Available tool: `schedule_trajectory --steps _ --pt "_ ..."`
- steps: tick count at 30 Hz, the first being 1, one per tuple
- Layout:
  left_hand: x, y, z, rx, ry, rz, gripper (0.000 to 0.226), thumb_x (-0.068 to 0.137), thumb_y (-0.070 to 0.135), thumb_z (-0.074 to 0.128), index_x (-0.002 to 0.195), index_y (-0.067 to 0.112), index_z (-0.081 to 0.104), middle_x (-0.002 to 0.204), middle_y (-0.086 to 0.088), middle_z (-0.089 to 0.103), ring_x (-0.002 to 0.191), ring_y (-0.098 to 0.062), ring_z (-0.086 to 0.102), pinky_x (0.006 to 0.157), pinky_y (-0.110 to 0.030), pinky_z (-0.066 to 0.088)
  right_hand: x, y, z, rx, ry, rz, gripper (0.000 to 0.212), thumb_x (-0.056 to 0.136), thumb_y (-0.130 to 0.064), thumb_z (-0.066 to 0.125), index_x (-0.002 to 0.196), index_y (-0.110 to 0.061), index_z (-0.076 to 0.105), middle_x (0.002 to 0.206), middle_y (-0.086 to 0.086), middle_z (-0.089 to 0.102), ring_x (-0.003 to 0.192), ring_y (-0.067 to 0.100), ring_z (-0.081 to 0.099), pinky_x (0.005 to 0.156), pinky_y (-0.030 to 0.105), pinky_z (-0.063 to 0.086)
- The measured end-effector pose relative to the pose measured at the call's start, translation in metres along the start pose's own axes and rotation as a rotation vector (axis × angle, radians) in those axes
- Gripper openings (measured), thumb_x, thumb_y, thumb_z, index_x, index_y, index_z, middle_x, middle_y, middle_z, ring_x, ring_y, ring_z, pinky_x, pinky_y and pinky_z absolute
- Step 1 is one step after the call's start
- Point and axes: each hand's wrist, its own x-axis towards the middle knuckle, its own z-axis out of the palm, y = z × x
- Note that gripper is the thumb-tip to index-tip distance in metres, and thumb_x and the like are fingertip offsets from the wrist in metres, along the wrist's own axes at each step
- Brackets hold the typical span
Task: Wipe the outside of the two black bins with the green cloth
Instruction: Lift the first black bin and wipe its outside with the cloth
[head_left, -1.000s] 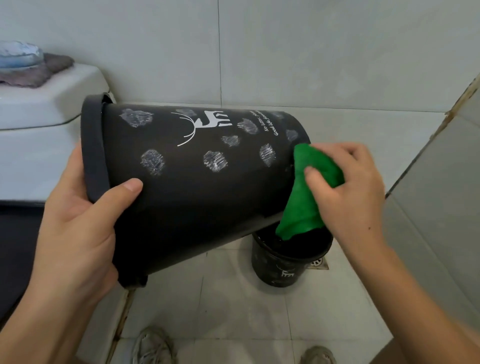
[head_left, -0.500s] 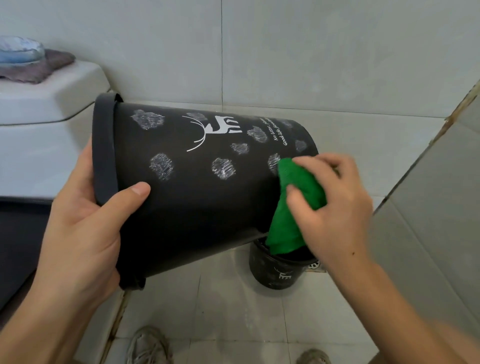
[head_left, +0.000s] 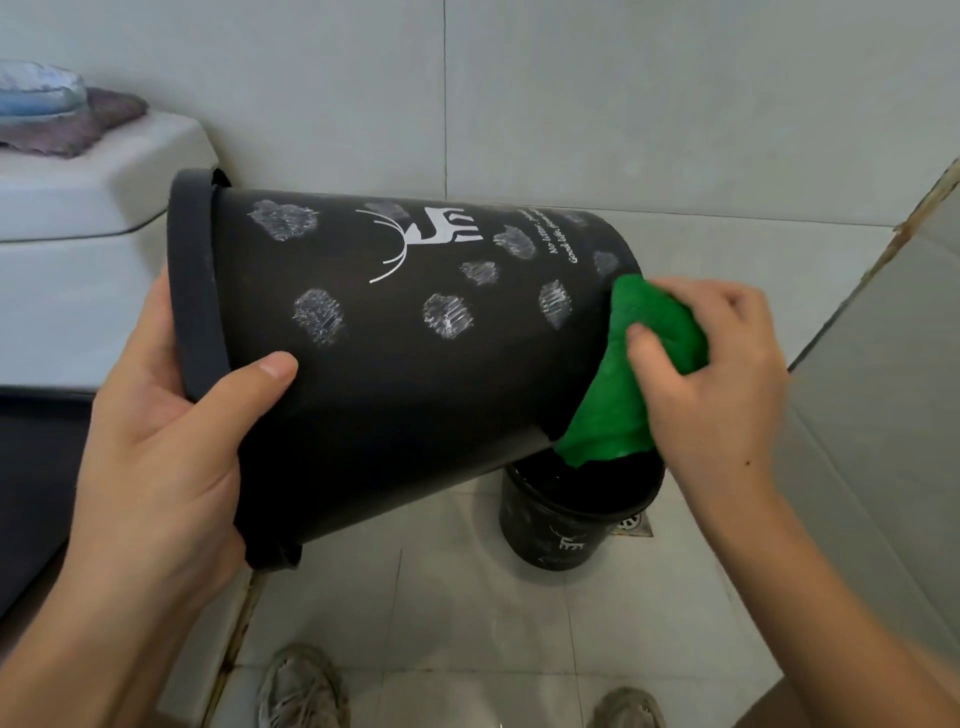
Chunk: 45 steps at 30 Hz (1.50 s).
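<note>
A large black bin (head_left: 395, 364) with a white deer print and grey blotches lies on its side in the air, rim to the left. My left hand (head_left: 171, 431) grips its rim, thumb across the side wall. My right hand (head_left: 722, 374) holds the bunched green cloth (head_left: 623, 384) against the bin's bottom end on the right. A second, smaller black bin (head_left: 561, 530) stands upright on the floor below the cloth, partly hidden by the big bin.
A white toilet tank (head_left: 88, 197) with folded cloths (head_left: 57, 114) on it stands at the left. A floor drain (head_left: 631, 522) lies beside the small bin. Tiled walls close in behind and at the right. My shoes (head_left: 301, 686) show at the bottom.
My right hand and the cloth slid left onto the bin's side near its bottom, then back right to the bottom end. My left hand keeps its grip on the rim.
</note>
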Motion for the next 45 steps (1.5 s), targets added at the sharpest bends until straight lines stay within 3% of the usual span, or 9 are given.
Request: schedule_trajectory --steps 2,4,7,19,28,31,35,41,45 --pt "-0.002 0.000 -0.002 -0.018 0.000 -0.084 0.065 0.072 0.040 0.073 0.134 0.028 0.056 0.120 0.001 0.070 0.110 -0.025 0.067 0.077 -0.038 0.061 -0.007 -0.003 0.000 -0.038 -0.043 -0.068 0.036 0.079 -0.033 0.059 0.113 -0.023 0.068 0.107 -0.009 0.050 0.088 0.003 0.049 0.073 0.010 0.036" --pt "-0.001 0.001 0.000 0.005 0.038 0.022 0.045 0.087 0.017 0.064 0.127 0.037 0.058 0.119 0.007 0.070 0.111 -0.019 0.066 0.082 -0.037 0.059 -0.017 -0.003 0.003 0.002 -0.155 -0.164 0.035 0.078 -0.035 0.059 0.110 -0.025 0.068 0.107 -0.010 0.053 0.090 0.001 0.052 0.074 0.013 0.038" --pt "-0.004 0.007 0.012 0.063 0.012 0.153 0.063 0.092 -0.012 0.044 0.126 0.039 0.055 0.117 0.016 0.069 0.112 -0.011 0.065 0.092 -0.036 0.055 -0.012 0.000 0.005 0.174 -0.168 -0.082 0.032 0.074 -0.038 0.059 0.105 -0.033 0.064 0.104 -0.009 0.059 0.095 -0.010 0.053 0.083 0.005 0.037" --pt "-0.014 0.007 0.019 -0.048 -0.065 0.115 0.076 0.078 -0.007 0.048 0.147 0.024 0.039 0.131 0.000 0.063 0.124 -0.023 0.057 0.109 -0.055 0.038 -0.002 0.012 0.008 0.399 -0.108 0.238 0.020 0.072 -0.030 0.066 0.083 -0.036 0.050 0.111 -0.024 0.061 0.090 -0.014 0.058 0.074 0.007 0.044" --pt "-0.015 0.007 0.019 -0.021 -0.073 0.098 0.081 0.077 -0.010 0.048 0.148 0.026 0.035 0.135 0.000 0.060 0.126 -0.023 0.056 0.110 -0.056 0.036 0.010 0.014 0.004 0.568 -0.100 0.327 0.013 0.070 -0.022 0.062 0.078 -0.023 0.052 0.067 -0.023 0.060 0.061 -0.007 0.054 0.055 0.013 0.043" --pt "-0.009 0.011 0.015 0.066 -0.057 0.103 0.083 0.075 -0.014 0.050 0.146 0.028 0.039 0.133 0.006 0.062 0.125 -0.017 0.057 0.106 -0.048 0.044 0.005 0.014 0.004 0.598 -0.066 0.379 0.013 0.070 -0.023 0.062 0.076 -0.022 0.051 0.057 -0.020 0.055 0.055 -0.003 0.051 0.050 0.015 0.042" --pt "0.004 0.015 -0.002 0.155 0.004 0.026 0.083 0.072 -0.031 0.047 0.118 0.037 0.053 0.101 0.016 0.074 0.096 -0.006 0.070 0.078 -0.023 0.058 -0.007 0.013 0.006 0.513 -0.088 0.321 0.014 0.071 -0.026 0.063 0.078 -0.026 0.051 0.065 -0.029 0.059 0.061 -0.008 0.054 0.056 0.011 0.042" --pt "0.007 0.003 -0.006 0.131 0.145 -0.173 0.055 0.047 -0.008 0.049 0.092 0.022 0.057 0.086 -0.008 0.065 0.079 -0.030 0.063 0.066 -0.039 0.049 -0.023 0.010 0.012 0.428 -0.106 0.240 0.028 0.079 -0.015 0.070 0.081 -0.033 0.049 0.088 -0.029 0.062 0.080 -0.014 0.059 0.065 0.004 0.042" --pt "0.006 0.003 0.004 0.090 0.186 -0.169 0.041 0.070 -0.009 0.058 0.096 0.024 0.062 0.091 -0.003 0.071 0.085 -0.026 0.069 0.077 -0.043 0.055 -0.027 0.008 0.014 0.403 -0.104 0.276 0.020 0.076 -0.024 0.066 0.081 -0.033 0.049 0.088 -0.022 0.060 0.076 -0.015 0.057 0.062 0.004 0.041"
